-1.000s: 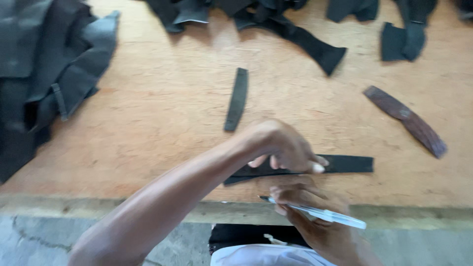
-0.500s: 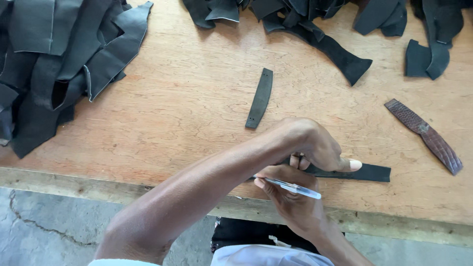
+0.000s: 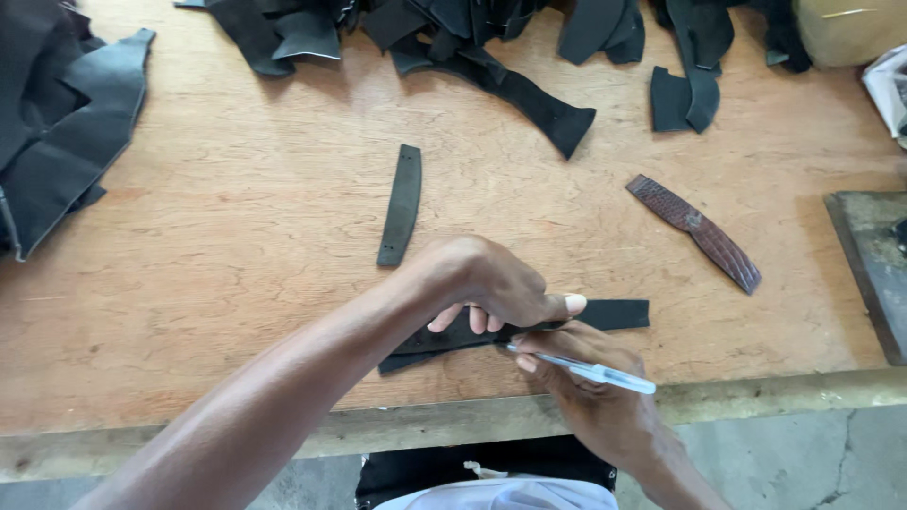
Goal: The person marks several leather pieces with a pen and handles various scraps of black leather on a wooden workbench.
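My left hand (image 3: 487,283) presses down on a long black leather strip (image 3: 614,314) near the front edge of the wooden table (image 3: 236,246). My right hand (image 3: 586,382) holds a white pen (image 3: 595,374) with its tip at the strip's near edge. The part of the strip under my left hand is hidden. A curved black strip (image 3: 402,204) lies apart, just beyond my left hand.
A brown textured strip (image 3: 697,231) lies to the right. Piles of black leather pieces lie at the far left (image 3: 66,123) and along the back (image 3: 472,38). A dark slab (image 3: 874,264) sits at the right edge.
The view has shifted slightly. My left hand stays on the strip, and my right hand with the pen has moved a little along its near edge.
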